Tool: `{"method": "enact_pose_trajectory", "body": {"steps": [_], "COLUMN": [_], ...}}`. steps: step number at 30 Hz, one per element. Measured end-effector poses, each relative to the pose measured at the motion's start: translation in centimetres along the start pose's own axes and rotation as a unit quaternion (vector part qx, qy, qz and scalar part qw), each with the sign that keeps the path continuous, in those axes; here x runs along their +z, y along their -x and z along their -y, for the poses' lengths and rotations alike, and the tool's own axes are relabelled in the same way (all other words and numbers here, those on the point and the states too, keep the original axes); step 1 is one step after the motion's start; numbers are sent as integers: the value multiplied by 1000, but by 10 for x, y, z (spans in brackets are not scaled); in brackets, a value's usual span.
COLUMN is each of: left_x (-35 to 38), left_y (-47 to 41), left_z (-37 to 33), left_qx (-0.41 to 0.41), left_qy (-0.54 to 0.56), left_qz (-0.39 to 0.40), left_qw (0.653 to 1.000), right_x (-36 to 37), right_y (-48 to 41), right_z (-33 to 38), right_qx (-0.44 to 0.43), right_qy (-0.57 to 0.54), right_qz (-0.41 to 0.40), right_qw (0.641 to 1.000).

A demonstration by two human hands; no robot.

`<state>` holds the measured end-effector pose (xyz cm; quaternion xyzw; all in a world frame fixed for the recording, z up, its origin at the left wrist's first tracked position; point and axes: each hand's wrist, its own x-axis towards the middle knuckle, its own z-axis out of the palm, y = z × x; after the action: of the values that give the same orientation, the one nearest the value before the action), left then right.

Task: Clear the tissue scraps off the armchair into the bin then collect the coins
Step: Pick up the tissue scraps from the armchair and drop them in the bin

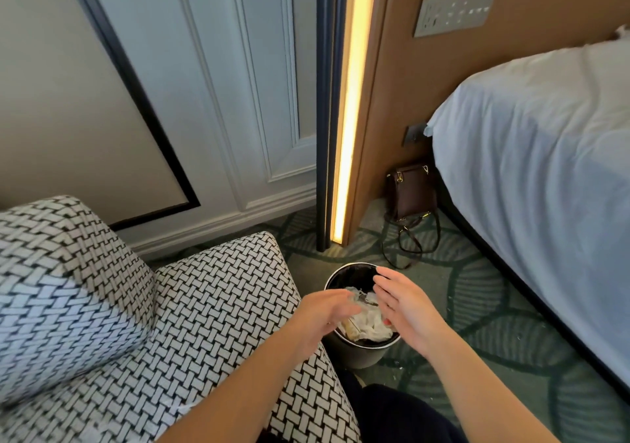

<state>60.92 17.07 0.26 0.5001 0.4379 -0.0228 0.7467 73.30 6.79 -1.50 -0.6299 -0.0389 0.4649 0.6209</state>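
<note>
A round dark bin (354, 357) stands on the carpet just right of the armchair (211, 309), which has a black-and-white woven pattern. Crumpled white tissue scraps (370, 325) lie inside the bin. Both my hands hover over its mouth. My left hand (324, 313) is palm-down with relaxed fingers above the bin's left rim, blurred. My right hand (402, 303) has straight fingers over the right rim. Neither hand holds anything. No coins show on the visible seat.
A bed (545, 170) with white sheets fills the right side. A brown handbag (414, 190) with straps sits on the green patterned carpet (477, 306) by the lit wall panel (347, 119). My dark-clothed knee (402, 415) is below the bin.
</note>
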Motion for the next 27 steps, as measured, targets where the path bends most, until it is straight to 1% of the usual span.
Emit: {"method": "enact_pose_trajectory", "body": {"steps": [3,8,11,16,27], "left_x": [-6,-22,-33,-54,-128], "left_y": [16,47,69,104,163], "left_z": [-2,-1,-3,0,25], "left_qx": [-11,11,36,88,178], "left_qy": [12,68,96,114,157], "left_qz": [-22,-26,-19,-22,-51], "left_qw": [1000,997,995,989,970], "right_x": [11,40,58,92,174], "right_y": [12,43,59,83,135], "right_z": [3,13,17,16,1], "right_qx": [-16,-48,-60,-75,-84], "right_qy": [-3,-26,-24,-5,18], "right_qz": [3,30,54,82,111], "right_qw": [1000,998,996,994,990]}}
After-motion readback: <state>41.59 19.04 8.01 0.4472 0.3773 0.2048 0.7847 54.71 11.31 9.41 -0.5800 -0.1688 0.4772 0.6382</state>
